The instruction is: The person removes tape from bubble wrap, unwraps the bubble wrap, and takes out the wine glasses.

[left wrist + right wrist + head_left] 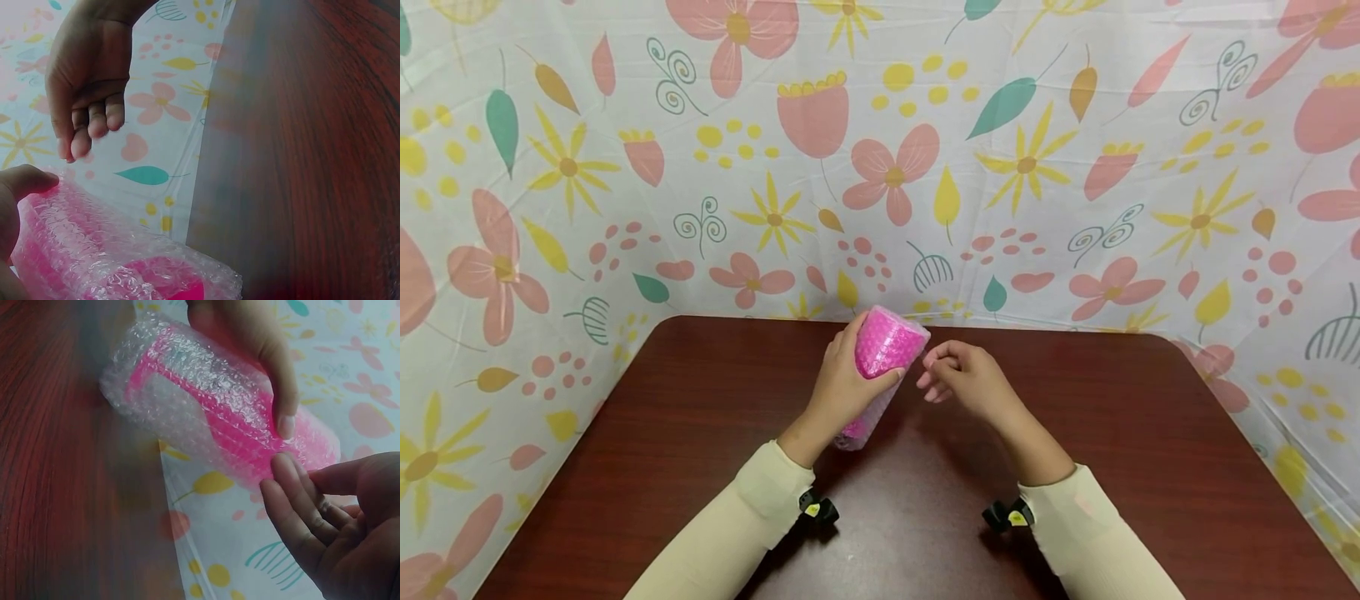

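Observation:
My left hand point(841, 382) grips a bubble-wrapped pink object point(889, 343) over the far half of the table, thumb across its near side. The bundle is long and tilted, its upper end leaning away to the right. In the right wrist view, a narrow curved pink part shows through the clear bubble wrap point(181, 419), with a wider pink body beyond it; its exact kind is hidden. Just right of the bundle is my right hand point(972, 382), fingers loosely bent and holding nothing. The left wrist view shows a gap between this right hand point(94, 81) and the wrap.
A dark reddish-brown wooden table point(700, 433) lies beneath both hands. Behind it and along the sides hangs a white cloth point(820, 183) printed with flowers and leaves. Black wrist cameras point(817, 508) sit at the cuffs of both pale sleeves point(730, 525).

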A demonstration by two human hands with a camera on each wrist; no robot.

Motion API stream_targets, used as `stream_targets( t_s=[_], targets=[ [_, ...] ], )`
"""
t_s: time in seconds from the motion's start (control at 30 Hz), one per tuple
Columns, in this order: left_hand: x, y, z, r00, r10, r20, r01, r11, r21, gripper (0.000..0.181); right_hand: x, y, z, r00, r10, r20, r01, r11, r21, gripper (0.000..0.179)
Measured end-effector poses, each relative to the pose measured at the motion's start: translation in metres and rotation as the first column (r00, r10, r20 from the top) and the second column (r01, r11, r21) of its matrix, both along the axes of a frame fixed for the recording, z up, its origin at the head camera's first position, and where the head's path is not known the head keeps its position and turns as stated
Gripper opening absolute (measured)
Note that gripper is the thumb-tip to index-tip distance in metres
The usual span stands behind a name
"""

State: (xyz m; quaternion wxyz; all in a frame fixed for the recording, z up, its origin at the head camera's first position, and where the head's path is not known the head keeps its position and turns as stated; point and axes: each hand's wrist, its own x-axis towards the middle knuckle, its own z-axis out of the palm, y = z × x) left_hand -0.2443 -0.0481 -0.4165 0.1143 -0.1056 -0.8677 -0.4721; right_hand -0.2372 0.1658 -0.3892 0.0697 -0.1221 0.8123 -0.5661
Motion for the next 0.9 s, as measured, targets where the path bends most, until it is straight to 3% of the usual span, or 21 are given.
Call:
stream_targets(
  t_s=[0.2,0.67,0.9],
  targets=[
    [0.0008,0.0,0.0015,1.0,-0.029,-0.001,0.029,1.0,0.002,0.098,-0.0008,0.0018,-0.0008,0.999,-0.034,0.008,0.034,0.999,0.009,0.023],
    [0.0021,0.0012,0.0021,0.999,-0.05,-0.003,0.05,0.999,-0.009,0.097,-0.0036,0.0029,-0.0023,1.0,-0.003,0.02,0.003,1.0,-0.01,0.027],
    [0.0028,0.0022,0.0006,0.998,-0.054,-0.025,0.053,0.998,-0.018,0.096,-0.002,0.0021,-0.0024,0.998,0.053,0.016,-0.053,0.999,-0.009,0.029]
  ],
)
